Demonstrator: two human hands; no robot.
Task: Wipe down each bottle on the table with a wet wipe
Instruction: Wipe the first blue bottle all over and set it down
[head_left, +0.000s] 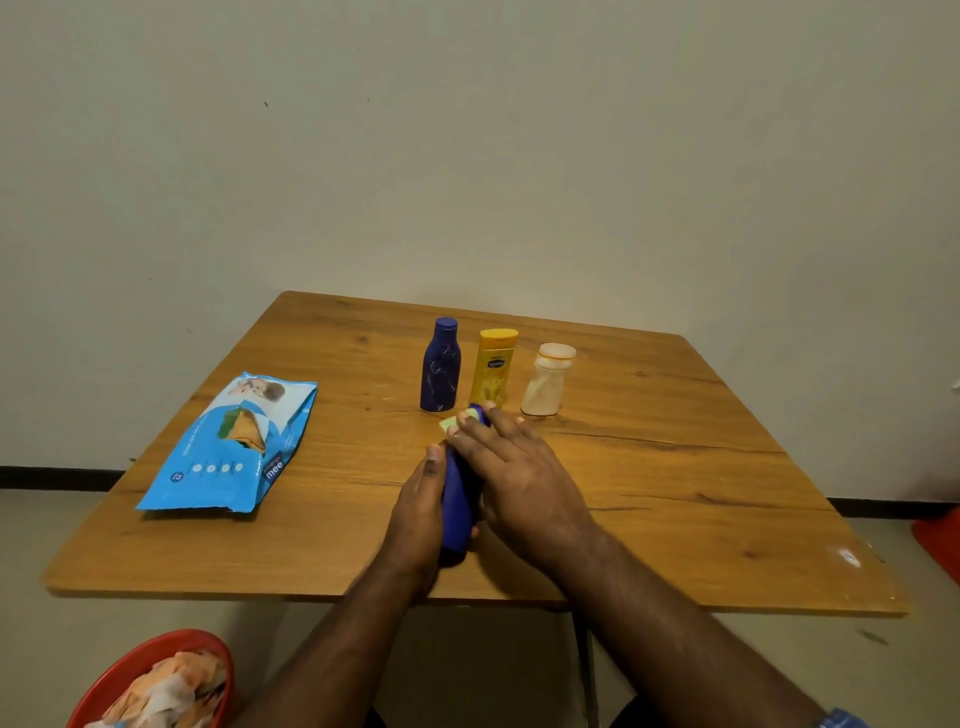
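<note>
Across the wooden table (649, 467), taken as my landmark, everything sits on its top or just off its edges. On the table's left part lies the blue wet wipe pack (228, 447), flat on its back, well apart from the bottles. At the table's near middle my right hand (519, 478) lies over a blue bottle (457, 499) that rests on its side, cap end pointing to the table's far edge; my fingers are spread flat along the bottle, pressing a pale green wet wipe (457, 420) against its far end. My left hand (421, 509) closes around the bottle's left side, thumb up along it, steadying it. Toward the table's far edge, just beyond my fingertips, three bottles stand upright in a row: a dark blue bottle (440, 366), a yellow bottle (494, 366) beside it, and a small white bottle (549, 379) nearest the table's right side. Below the table's near left corner, off its top, a red bowl (119, 675) holds crumpled used wipes (166, 691).
</note>
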